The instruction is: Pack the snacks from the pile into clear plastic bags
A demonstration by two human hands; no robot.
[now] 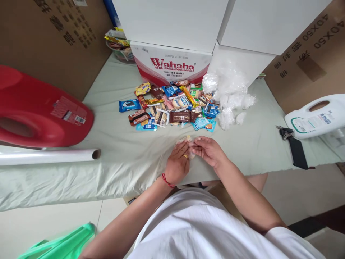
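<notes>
I lay the left hand (177, 160) flat, fingers together, on crinkled plastic (191, 154), presumably steadying it while the right hand (209, 149) pinches its right side; snacks (180, 102) lie beyond.

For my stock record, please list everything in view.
Clear wrapping: some, transparent, at hands
Wrapped snacks: many, mixed colours, mid-table
Clear bags: several, transparent, right of snacks
Wahaha carton: one, white-red, behind snacks
White panels: three, white, above/beside carton
Cardboard boxes: two, brown, left and right
Tub: one, clear, back left
Red jug: one, red, left
Roll: one, whitish, front left
White jug: one, white, right
Keys: some, dark, near white jug
Phone-like object: one, black, below keys
Tablecloth: one, pale-green, on table
Bag: one, green, floor left
Shirt: one, white, bottom
Left hand: one, bare, on wrapping
Right hand: one, bare, pinching wrapping
</notes>
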